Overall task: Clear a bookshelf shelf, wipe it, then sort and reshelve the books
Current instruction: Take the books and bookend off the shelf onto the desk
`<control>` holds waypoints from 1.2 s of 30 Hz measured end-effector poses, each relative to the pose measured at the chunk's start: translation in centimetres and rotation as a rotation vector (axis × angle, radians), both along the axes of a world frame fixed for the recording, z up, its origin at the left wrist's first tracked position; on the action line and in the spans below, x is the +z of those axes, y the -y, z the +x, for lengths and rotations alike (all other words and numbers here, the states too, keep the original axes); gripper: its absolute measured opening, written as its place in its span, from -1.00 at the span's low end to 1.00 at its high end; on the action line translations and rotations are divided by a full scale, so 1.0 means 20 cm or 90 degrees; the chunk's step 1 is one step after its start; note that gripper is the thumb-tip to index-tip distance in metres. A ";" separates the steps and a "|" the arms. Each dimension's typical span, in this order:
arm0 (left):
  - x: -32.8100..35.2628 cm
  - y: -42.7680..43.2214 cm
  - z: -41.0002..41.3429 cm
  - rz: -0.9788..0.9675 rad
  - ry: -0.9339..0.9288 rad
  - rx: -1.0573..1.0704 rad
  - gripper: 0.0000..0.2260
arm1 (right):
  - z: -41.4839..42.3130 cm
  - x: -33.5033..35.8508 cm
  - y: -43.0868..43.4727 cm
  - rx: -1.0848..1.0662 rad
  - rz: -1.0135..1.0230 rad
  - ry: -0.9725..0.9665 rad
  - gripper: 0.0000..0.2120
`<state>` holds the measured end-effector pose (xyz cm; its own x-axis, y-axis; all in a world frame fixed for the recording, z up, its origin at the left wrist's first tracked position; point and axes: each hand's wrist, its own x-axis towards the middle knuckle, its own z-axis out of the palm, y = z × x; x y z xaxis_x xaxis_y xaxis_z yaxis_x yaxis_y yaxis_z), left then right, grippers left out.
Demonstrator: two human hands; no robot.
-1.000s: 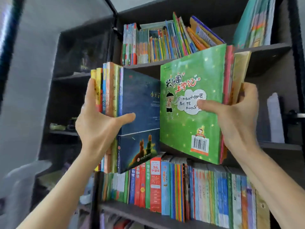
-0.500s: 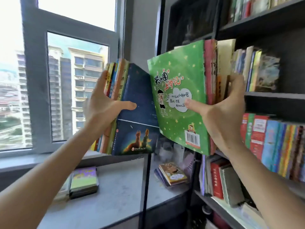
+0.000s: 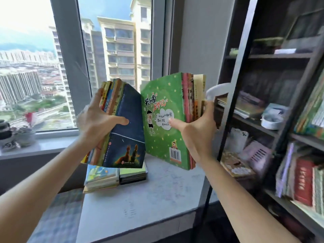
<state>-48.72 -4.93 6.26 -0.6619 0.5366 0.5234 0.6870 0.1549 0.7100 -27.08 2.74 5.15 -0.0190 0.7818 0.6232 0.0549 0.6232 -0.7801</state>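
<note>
Your left hand (image 3: 98, 121) grips the dark-blue-fronted bundle (image 3: 122, 130); your right hand (image 3: 196, 130) grips the green-fronted bundle (image 3: 163, 120), both above stacked books (image 3: 114, 176) on the sill (image 3: 140, 204).

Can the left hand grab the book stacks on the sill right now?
Probably not: the left hand is full, gripping the dark-blue-fronted bundle, which hangs directly over the stacks. It would need to put that down first.

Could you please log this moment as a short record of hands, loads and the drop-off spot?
left hand: grips the bundle with dark blue cover, held in the air
right hand: grips the bundle with green cover, held in the air
bundles: upright, side by side
window ledge: two flat book stacks below the bundles
bookshelf: to the right
</note>
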 end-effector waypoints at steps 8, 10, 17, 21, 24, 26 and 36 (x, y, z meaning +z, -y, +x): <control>-0.38 -0.68 -0.45 -0.175 -0.074 -0.065 0.03 | -0.37 -0.34 -0.62 -0.151 -0.148 0.119 -0.45; -0.46 -0.83 -0.50 -0.226 -0.065 -0.093 0.02 | -0.40 -0.44 -0.76 -0.203 -0.191 0.157 -0.43; -0.71 -1.29 -0.51 -0.287 -0.043 -0.180 0.04 | -0.37 -0.81 -1.28 -0.356 -0.313 0.315 -0.45; -0.86 -1.55 -0.43 -0.309 -0.009 -0.213 0.05 | -0.32 -0.91 -1.61 -0.410 -0.356 0.382 -0.50; -0.96 -1.75 -0.37 -0.307 0.047 -0.239 0.05 | -0.26 -0.88 -1.87 -0.479 -0.356 0.479 -0.50; -1.01 -1.88 -0.32 -0.304 0.093 -0.260 0.06 | -0.20 -0.84 -2.01 -0.524 -0.342 0.598 -0.45; -1.34 -2.41 0.01 -0.327 0.445 -0.367 0.01 | 0.25 -1.06 -2.48 -0.618 -0.242 1.113 -0.27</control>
<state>-48.52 43.27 -20.52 -0.3026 0.9174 -0.2585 0.2141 0.3297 0.9195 -22.00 52.37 -16.10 0.1237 0.9623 0.2421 0.8870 -0.2166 0.4078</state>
